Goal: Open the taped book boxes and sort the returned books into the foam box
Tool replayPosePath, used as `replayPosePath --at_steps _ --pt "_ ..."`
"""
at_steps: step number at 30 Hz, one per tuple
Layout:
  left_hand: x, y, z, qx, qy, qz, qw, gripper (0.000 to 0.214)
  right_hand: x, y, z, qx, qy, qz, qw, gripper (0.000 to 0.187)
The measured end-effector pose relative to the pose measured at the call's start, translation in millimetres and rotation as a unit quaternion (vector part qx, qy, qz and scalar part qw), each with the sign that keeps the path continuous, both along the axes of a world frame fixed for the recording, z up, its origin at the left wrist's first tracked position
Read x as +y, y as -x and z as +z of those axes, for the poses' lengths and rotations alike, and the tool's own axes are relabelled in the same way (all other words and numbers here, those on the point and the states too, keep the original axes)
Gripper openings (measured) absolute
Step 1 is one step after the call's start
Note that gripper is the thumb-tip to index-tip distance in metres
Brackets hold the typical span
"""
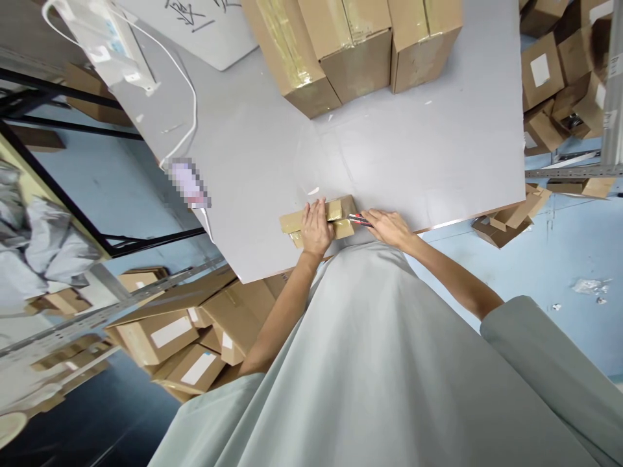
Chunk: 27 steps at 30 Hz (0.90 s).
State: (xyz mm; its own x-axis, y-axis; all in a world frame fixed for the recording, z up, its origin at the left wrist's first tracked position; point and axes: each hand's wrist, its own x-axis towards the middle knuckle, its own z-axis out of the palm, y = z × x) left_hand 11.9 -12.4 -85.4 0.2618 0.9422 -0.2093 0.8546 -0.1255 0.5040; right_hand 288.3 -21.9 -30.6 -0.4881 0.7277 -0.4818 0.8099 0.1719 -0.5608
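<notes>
A small cardboard box sealed with tan tape lies near the front edge of the table, its top seam showing between the flaps. My left hand lies over the middle of this box, gripping it with fingers across the top and thumb toward the right. At the box's right end, my right hand is closed around a red and black utility knife. The knife's tip points left and is at the box's end; whether the blade touches the tape is too small to tell.
Three larger taped cartons stand at the far side of the grey table. A white power strip, a cable and a blurred phone-like device are on the left. Opened boxes fill the lower left; more boxes are stacked right.
</notes>
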Motion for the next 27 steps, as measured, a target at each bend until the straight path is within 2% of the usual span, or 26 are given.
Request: replayPosePath --at_steps 5,9,11,15,19,22,27 --pt "-11 3 -1.9 -0.004 0.009 -0.021 1.0 0.074 -29 1 -1.0 -0.023 0.005 0.006 1.0 0.053" --pt "-12 0 -2.2 -0.018 0.007 -0.026 0.999 0.072 -50 8 -2.8 -0.026 0.026 -0.051 0.998 0.054" --pt "-11 -3 -1.8 -0.031 0.001 -0.02 0.999 0.063 -56 13 -3.5 -0.027 0.038 -0.097 0.994 0.054" --pt "-11 -4 3.2 -0.046 -0.036 -0.034 0.998 0.031 -61 18 -5.8 -0.036 0.046 -0.17 0.984 0.053" --pt "-18 5 16.3 -0.029 -0.062 -0.08 0.994 0.02 -64 15 -9.6 -0.021 0.033 -0.211 0.977 0.052" --pt "-25 13 27.1 -0.012 -0.066 -0.135 0.989 0.02 -66 14 -12.2 0.001 0.02 -0.212 0.977 0.05" --pt "-31 17 35.5 -0.003 -0.046 -0.182 0.982 0.039 -62 16 -15.7 0.005 0.012 -0.185 0.983 0.053"
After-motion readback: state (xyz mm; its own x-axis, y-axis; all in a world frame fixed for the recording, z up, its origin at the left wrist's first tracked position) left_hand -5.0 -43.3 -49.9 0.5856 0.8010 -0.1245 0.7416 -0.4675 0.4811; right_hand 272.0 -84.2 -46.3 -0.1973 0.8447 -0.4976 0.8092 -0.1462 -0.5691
